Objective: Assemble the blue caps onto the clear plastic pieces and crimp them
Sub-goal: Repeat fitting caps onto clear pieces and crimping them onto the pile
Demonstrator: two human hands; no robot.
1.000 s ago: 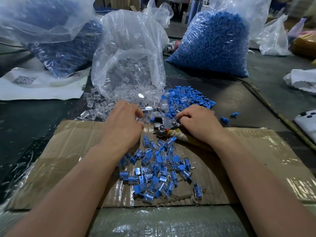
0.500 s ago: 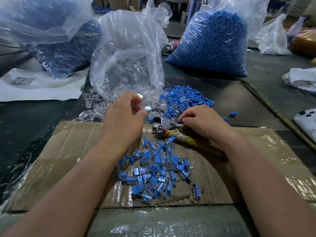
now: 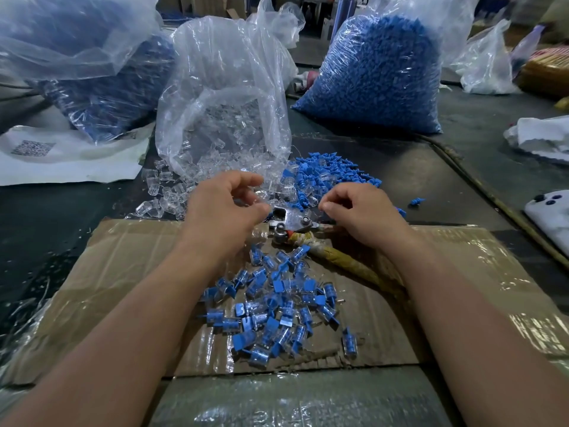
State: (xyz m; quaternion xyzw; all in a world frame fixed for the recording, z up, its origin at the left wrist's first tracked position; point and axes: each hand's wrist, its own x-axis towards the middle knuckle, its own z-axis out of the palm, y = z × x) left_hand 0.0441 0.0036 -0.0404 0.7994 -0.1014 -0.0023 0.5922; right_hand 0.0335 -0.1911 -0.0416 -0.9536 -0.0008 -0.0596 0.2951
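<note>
My left hand (image 3: pixel 221 208) hovers at the edge of the spilled clear plastic pieces (image 3: pixel 166 195), fingers curled, pinching what looks like one clear piece between thumb and fingertips. My right hand (image 3: pixel 360 214) has its fingers curled, with the palm over the upper handle of the metal crimping pliers (image 3: pixel 292 221). Whether it holds anything is hidden. Loose blue caps (image 3: pixel 326 174) lie in a heap just beyond both hands. Several assembled blue-and-clear pieces (image 3: pixel 271 306) are piled on the taped cardboard (image 3: pixel 123 272) between my forearms.
An open clear bag of clear pieces (image 3: pixel 224 118) stands behind my left hand. A full bag of blue caps (image 3: pixel 378 72) stands back right, and another bag (image 3: pixel 92 72) back left. A white phone (image 3: pixel 551 214) lies at the right edge and a printed sheet (image 3: pixel 61 161) at the left.
My left hand has lifted off the cardboard and reached forward to the clear pieces, its fingers opening and curling. My right hand stays over the pliers, hardly moved.
</note>
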